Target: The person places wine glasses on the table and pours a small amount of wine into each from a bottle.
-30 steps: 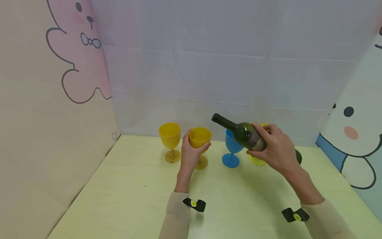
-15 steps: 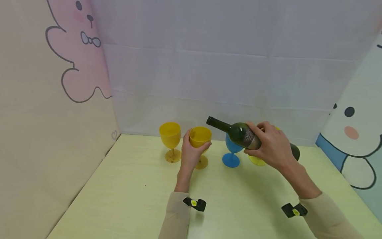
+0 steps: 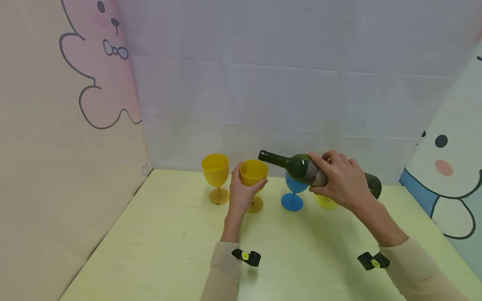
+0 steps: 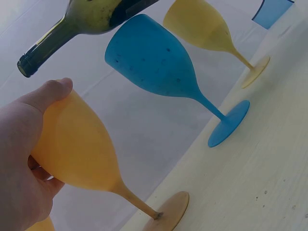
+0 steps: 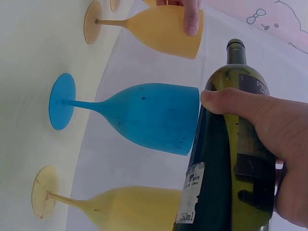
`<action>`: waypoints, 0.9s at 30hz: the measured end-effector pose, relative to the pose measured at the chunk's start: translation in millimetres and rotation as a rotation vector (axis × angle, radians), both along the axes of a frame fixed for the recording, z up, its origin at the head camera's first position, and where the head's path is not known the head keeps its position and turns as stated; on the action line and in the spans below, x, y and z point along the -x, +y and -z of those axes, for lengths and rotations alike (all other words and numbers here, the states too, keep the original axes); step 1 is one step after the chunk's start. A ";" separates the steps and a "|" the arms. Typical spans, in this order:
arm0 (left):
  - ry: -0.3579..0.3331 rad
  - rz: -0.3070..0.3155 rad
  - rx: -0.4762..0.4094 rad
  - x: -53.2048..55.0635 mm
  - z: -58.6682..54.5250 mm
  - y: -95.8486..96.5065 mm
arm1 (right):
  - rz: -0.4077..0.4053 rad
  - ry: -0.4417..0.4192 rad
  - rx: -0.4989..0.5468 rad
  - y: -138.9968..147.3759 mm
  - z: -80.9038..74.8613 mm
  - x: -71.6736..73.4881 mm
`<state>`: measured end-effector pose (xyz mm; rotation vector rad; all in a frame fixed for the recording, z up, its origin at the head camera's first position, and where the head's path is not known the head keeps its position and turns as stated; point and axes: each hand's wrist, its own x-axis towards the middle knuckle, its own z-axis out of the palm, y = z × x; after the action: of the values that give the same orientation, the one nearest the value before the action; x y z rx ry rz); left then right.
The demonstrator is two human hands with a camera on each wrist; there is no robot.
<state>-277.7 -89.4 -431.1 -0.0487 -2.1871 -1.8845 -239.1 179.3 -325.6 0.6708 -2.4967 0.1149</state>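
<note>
My left hand [image 3: 242, 190] grips the bowl of an orange-yellow goblet [image 3: 254, 173], thumb on one side and fingers round the other. The goblet stands upright, its foot on the table. A green glass wine bottle [image 3: 301, 167] lies nearly level in my right hand [image 3: 343, 179], thumb below and fingers over the top. Its mouth points left, just above the right side of the held goblet's rim. In the left wrist view the bottle's neck [image 4: 48, 45] slants down above my left thumb. No liquid shows at the mouth. A blue goblet [image 5: 149, 118] stands behind the bottle.
Another orange-yellow goblet [image 3: 215, 171] stands left of my left hand. A paler yellow goblet [image 5: 130, 207] is at the right, partly hidden by my right hand in the head view. A white cloth wall [image 3: 241, 96] rises behind the pale table [image 3: 169, 251].
My right hand has brought the bottle left and tipped its neck lower, so its mouth has come from beside the blue goblet to the held goblet's rim. My left hand stays put.
</note>
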 end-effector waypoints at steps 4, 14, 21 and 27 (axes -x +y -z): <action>0.007 -0.003 -0.001 -1.2 -0.7 1.3 | 0.005 0.006 -0.039 0.4 -3.8 -0.3; -0.007 0.006 -0.010 -1.4 -2.1 4.1 | 0.023 -0.002 -0.110 -1.5 -12.9 -3.0; 0.006 0.012 -0.011 0.5 -0.5 4.4 | 0.035 -0.010 -0.147 -3.3 -14.3 -5.1; 0.017 0.017 -0.023 -0.1 -0.4 4.1 | 0.049 -0.006 -0.192 -5.5 -15.8 -5.9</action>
<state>-277.6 -85.3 -430.7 -0.0788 -2.1603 -1.9113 -233.1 173.9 -309.8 0.6859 -2.5489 -0.1423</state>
